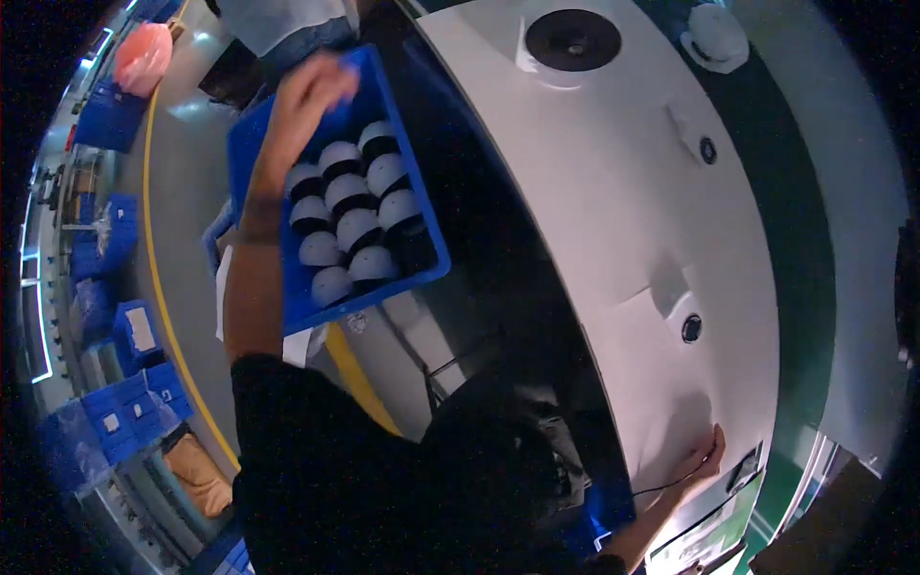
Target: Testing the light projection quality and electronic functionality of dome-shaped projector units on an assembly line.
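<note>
The blue tray (433,251) of white dome-shaped parts with black bands (356,226) is up at the left of the head view, held out over the grey floor (182,201) just beside the dark edge of the white counter (613,192); the left hand (311,86) grips its far rim with the fingers curled over the blue wall, so it is closed on the tray, and the forearm runs down along the tray's left side. The domes stand in three close rows filling the middle and near end of the tray, touching one another, while the far end by the left hand is bare blue; judging by that, the tray is mostly loaded and either a few places are left to fill or a few parts are already out, and I cannot tell which. The right hand (704,458) lies flat and open on the near end of the counter, palm down, holding nothing, well apart from the tray, beside a thin dark cable (661,489). On the counter sit a black round disc on a white base (572,43), a white cap-like part (714,36) and two small black round fittings (692,329), none of them touched. Blue bins (134,398) stand stacked along the floor at the far left, and a yellow line (168,307) runs across the floor beneath the tray
</note>
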Demonstrator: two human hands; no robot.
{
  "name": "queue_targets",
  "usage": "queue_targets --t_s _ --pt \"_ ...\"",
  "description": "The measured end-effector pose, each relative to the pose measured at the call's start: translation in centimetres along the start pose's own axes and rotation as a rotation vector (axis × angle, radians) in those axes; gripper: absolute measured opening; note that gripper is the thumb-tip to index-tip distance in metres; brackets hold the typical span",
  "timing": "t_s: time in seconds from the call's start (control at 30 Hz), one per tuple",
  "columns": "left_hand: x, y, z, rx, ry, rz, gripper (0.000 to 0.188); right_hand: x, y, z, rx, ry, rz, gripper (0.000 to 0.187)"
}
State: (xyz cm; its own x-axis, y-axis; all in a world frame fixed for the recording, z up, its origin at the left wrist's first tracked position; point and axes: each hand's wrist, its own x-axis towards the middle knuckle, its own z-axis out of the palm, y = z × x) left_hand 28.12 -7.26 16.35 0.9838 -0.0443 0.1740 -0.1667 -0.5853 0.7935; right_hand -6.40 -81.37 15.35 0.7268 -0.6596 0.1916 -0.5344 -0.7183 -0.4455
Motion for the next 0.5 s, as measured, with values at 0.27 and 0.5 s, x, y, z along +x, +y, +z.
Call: queue_targets --t_s 0.27,0.5 --pt "-30.0 -25.1 7.1 0.431 -0.561 -0.584 0.065 0.3 0.2 -0.5 -0.011 -0.069 -0.001 0.038" --pt "-32.4 -27.6 10.6 0.558 -0.648 -0.603 0.079 0.7 1.0 -0.2 0.000 -0.031 -0.136 0.035"
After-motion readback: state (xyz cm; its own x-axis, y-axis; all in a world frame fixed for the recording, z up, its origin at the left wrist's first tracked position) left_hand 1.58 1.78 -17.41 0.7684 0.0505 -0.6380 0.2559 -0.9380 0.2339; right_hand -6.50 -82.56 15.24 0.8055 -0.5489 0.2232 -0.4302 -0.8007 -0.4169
